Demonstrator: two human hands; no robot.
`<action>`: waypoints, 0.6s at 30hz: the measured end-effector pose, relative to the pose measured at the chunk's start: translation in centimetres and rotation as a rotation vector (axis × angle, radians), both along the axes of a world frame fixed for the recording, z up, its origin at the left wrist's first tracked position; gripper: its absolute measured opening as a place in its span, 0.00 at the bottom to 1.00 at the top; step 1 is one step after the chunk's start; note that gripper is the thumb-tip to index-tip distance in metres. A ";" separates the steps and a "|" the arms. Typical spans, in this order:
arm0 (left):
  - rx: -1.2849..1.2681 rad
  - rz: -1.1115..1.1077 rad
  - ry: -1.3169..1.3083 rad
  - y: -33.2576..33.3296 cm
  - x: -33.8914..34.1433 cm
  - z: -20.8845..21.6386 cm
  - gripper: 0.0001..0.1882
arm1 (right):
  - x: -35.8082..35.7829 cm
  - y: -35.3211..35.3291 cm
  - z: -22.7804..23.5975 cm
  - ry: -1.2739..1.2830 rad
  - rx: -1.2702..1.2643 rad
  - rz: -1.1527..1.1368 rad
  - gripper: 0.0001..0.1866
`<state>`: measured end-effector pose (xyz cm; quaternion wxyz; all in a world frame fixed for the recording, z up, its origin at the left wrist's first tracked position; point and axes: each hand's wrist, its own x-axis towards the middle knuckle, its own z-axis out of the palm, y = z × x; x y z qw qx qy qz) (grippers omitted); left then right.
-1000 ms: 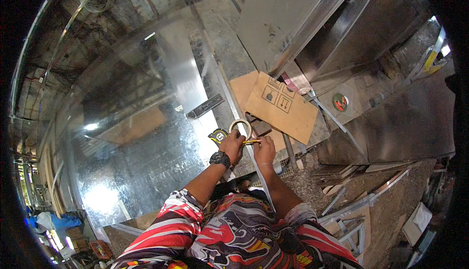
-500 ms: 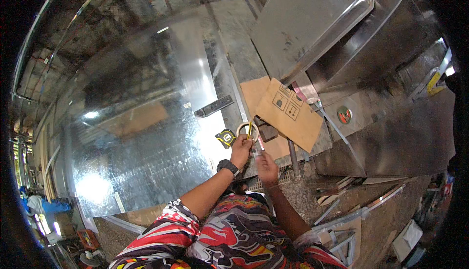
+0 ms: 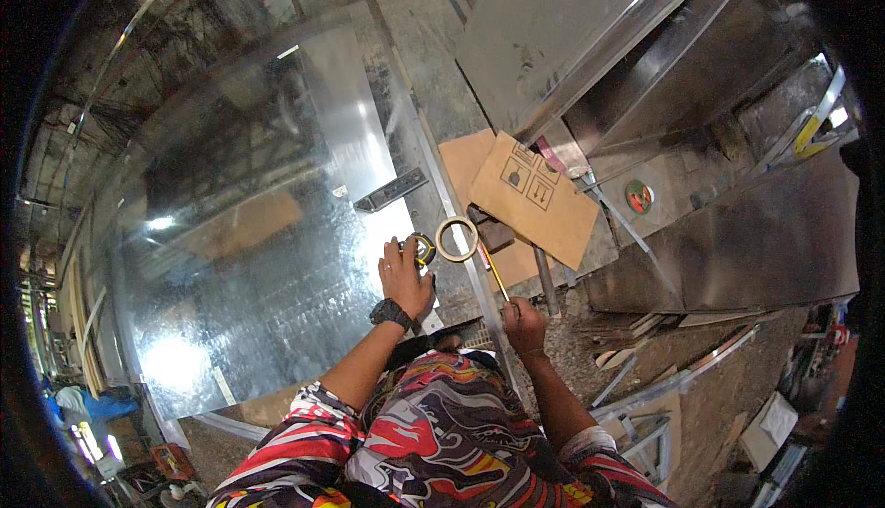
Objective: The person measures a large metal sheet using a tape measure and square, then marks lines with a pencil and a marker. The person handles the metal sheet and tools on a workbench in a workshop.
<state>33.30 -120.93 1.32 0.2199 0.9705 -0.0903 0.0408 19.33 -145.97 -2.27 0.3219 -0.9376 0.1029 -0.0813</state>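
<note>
My left hand [image 3: 403,279] is closed over a black and yellow tape measure [image 3: 425,249] at the right edge of a shiny metal sheet [image 3: 249,296]. Its fingers hide part of the case. Lower and to the right, my right hand [image 3: 525,321] grips the near end of a thin yellow pencil [image 3: 498,273], which points up and away. Between the hands and a little farther off, a roll of tape [image 3: 440,239] lies flat across a narrow metal strip [image 3: 480,292].
A black level-like tool [image 3: 391,192] rests beyond my left hand. Cardboard pieces [image 3: 564,225] lie right of the tape roll. A large metal panel [image 3: 530,33] stands at the far right, with a round red-and-green disc [image 3: 638,196] nearby. Metal frames [image 3: 656,448] are at lower right.
My left hand has moved left from the tape roll onto the tape measure. The pencil, earlier at my left hand, is now in my right hand, which has shifted slightly right.
</note>
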 end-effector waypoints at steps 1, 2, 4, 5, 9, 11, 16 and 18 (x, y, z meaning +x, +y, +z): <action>-0.008 -0.025 0.044 0.8 0.6 -0.7 0.49 | 0.3 0.3 -0.2 -0.010 -0.022 0.001 0.10; -0.002 -0.045 0.109 1.4 1.1 -1.1 0.48 | 0.3 0.4 -0.4 -0.018 -0.047 0.001 0.10; 0.005 -0.085 0.241 2.1 2.4 -1.6 0.48 | 0.8 0.6 -1.3 -0.037 -0.042 -0.022 0.10; -0.016 -0.110 0.269 1.9 2.9 -0.9 0.47 | 1.3 0.6 -2.3 -0.050 -0.012 -0.047 0.11; -0.042 -0.106 0.287 1.5 4.1 -0.1 0.44 | 4.5 0.8 -3.1 -0.063 0.016 -0.123 0.12; -0.177 -0.114 0.207 1.8 3.9 -0.7 0.43 | 5.4 0.9 -3.0 0.010 0.072 -0.125 0.13; -0.409 -0.088 0.010 0.4 1.6 -0.4 0.40 | 7.4 0.9 -1.7 0.189 0.099 -0.146 0.15; -0.410 -0.049 -0.047 0.3 1.1 -1.2 0.39 | 7.4 0.8 -1.5 0.164 0.077 -0.103 0.15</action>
